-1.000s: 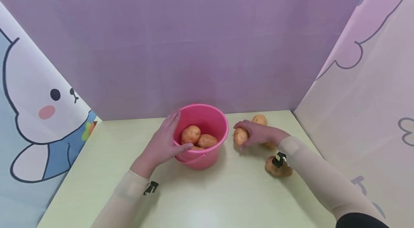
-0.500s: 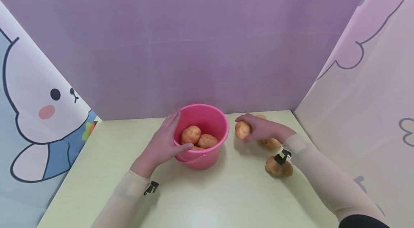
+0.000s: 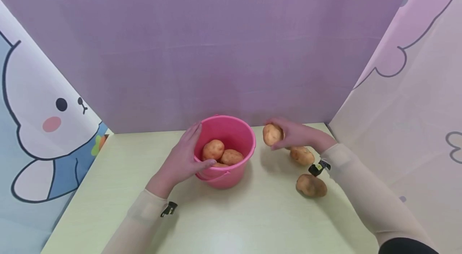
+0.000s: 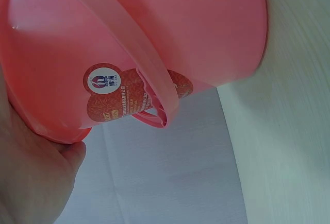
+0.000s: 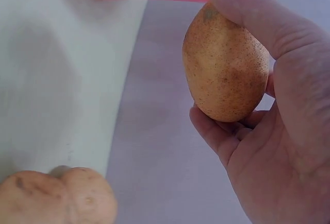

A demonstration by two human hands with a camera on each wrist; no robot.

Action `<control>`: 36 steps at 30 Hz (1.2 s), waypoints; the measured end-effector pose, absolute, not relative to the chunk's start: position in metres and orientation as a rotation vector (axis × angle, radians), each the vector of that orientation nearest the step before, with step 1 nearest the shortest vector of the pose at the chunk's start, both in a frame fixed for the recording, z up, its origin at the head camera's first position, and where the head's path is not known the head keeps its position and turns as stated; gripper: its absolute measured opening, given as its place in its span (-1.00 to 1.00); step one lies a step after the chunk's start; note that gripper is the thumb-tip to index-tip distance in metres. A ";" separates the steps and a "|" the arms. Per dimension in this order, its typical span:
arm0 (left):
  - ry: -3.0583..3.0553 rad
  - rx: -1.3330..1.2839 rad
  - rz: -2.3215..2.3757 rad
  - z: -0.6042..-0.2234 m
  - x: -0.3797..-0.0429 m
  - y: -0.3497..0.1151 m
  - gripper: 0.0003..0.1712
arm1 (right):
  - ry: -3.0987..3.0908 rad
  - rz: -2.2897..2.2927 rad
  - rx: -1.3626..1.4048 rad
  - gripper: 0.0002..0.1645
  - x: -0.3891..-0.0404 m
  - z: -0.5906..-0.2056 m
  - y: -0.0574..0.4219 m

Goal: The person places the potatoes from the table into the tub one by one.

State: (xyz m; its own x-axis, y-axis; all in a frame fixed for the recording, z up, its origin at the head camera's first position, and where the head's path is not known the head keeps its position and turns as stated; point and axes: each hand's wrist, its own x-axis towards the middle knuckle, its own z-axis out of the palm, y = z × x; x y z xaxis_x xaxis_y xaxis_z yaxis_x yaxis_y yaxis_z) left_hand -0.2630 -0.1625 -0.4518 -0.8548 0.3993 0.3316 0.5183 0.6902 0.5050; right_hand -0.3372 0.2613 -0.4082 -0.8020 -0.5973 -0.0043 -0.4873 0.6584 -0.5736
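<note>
A pink bucket [image 3: 223,178] stands near the back wall with several potatoes [image 3: 213,150] in it. My left hand [image 3: 184,158] holds its rim from the left, thumb over the front edge. The left wrist view shows the bucket's outer wall [image 4: 216,28], its handle and a red label, with a fingertip at the rim. Right of the bucket, my right hand [image 3: 297,133] grips a potato [image 3: 272,134] between thumb and fingers, above the table. In the right wrist view this potato [image 5: 225,69] has brown specks and a greenish patch at its upper end.
One potato [image 3: 302,156] lies on the table under my right wrist. Nearer the front is a lumpy, darker potato [image 3: 311,186]. A purple back wall [image 3: 231,45] rises behind the table [image 3: 231,226], and printed side panels flank it.
My right hand has lifted its potato from the table, moving slightly up and right. The potato beneath the wrist shows more fully. My left hand and the bucket have stayed put.
</note>
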 end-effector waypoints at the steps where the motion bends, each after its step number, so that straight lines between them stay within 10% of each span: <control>1: -2.705 -0.743 -0.899 -0.452 -0.263 -0.163 0.49 | 2.682 -0.842 -0.885 0.05 -0.337 -0.405 0.260; 36: -2.690 -0.753 -0.902 -0.452 -0.263 -0.159 0.49 | 2.562 -0.834 -1.240 0.08 -0.331 -0.342 0.201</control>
